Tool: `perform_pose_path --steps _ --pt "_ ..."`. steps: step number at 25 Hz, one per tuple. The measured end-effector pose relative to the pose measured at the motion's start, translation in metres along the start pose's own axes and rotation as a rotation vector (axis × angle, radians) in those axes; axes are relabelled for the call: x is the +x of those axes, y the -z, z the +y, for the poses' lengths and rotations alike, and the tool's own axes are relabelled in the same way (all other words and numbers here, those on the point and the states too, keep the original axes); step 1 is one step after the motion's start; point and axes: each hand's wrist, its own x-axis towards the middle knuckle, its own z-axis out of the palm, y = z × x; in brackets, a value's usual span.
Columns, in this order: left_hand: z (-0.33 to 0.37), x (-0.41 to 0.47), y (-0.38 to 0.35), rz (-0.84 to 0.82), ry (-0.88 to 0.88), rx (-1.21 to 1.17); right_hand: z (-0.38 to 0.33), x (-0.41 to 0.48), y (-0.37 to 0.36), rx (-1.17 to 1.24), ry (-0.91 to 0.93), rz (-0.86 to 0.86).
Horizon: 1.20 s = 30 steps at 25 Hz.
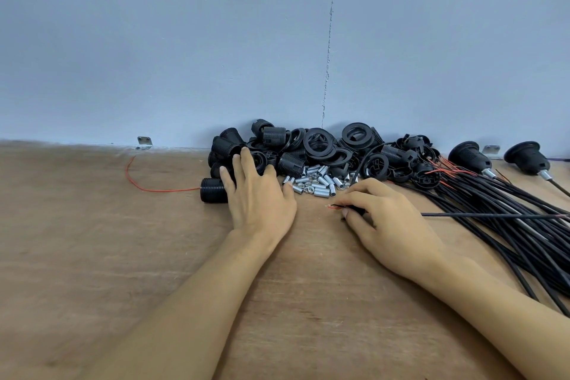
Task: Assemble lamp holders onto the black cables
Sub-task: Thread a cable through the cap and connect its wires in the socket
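The thin black cable [493,215] I am working on lies across the wooden table [92,241] in front of me. Its stripped end, showing a short red wire tip, pokes out to the left of my right hand [385,219]. I pinch it there between thumb and curled fingers, low against the table, and the rest of it runs off to the right.

The heap of black plastic lamp holder parts [317,145], rings and threaded sleeves, sits against the wall beyond both hands. My left hand [259,197] reaches palm down to its left edge with fingers straight and slightly spread, the fingertips touching the parts. One black ribbed lamp holder sleeve [212,190] lies on its side just beside that hand's little finger.

Between my hands, slightly farther away, is a small pile of short silver metal tubes [317,183]. To the right of my right hand, a thick bundle of black cables [509,234] fans across the table. Behind it lie two black lamp holders already fitted on cables [470,156].

A loose red wire [148,187] curves over the table, well to the left. A small metal bracket [144,142] sits at the foot of the blue-grey wall [185,40].
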Motion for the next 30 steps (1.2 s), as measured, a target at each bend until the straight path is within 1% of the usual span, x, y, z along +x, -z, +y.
perform_pose_path --steps 5,9,11,14,16,18,21,23,24,25,27,29,30 --pt "0.003 -0.002 0.003 0.034 -0.048 0.002 0.000 0.000 0.000 0.006 -0.005 0.001" --pt "0.003 -0.004 0.008 0.106 -0.113 -0.023 0.001 -0.001 0.000 0.027 -0.015 0.012" --pt "0.004 -0.005 0.010 0.158 -0.138 -0.060 0.004 -0.001 -0.001 0.050 -0.040 0.036" --pt "0.008 -0.009 0.012 0.237 -0.160 -0.186 0.008 0.001 -0.001 0.078 -0.085 0.057" --pt "0.011 -0.012 0.013 0.267 -0.267 -0.282 0.013 0.001 0.000 0.067 -0.093 0.071" --pt "0.017 -0.017 0.015 0.262 -0.421 -0.361 0.019 0.001 0.002 0.046 -0.120 0.088" --pt "0.029 -0.027 0.016 0.283 -0.646 -0.402 0.028 0.002 0.007 0.068 -0.175 0.120" --pt "0.037 -0.034 0.015 0.313 -0.743 -0.423 0.031 0.002 0.008 0.082 -0.188 0.126" --pt "0.039 -0.036 0.014 0.315 -0.759 -0.446 0.033 0.003 0.008 0.084 -0.196 0.127" --pt "0.041 -0.038 0.013 0.299 -0.742 -0.485 0.034 0.003 0.009 0.085 -0.208 0.132" --pt "0.042 -0.040 0.011 0.211 -0.590 -0.621 0.036 0.004 0.012 0.102 -0.222 0.148" --pt "0.042 -0.040 0.010 0.027 -0.359 -0.823 0.034 0.004 0.014 0.141 -0.225 0.150" --pt "0.042 -0.038 0.009 -0.071 -0.257 -0.880 0.032 0.004 0.016 0.165 -0.234 0.145"
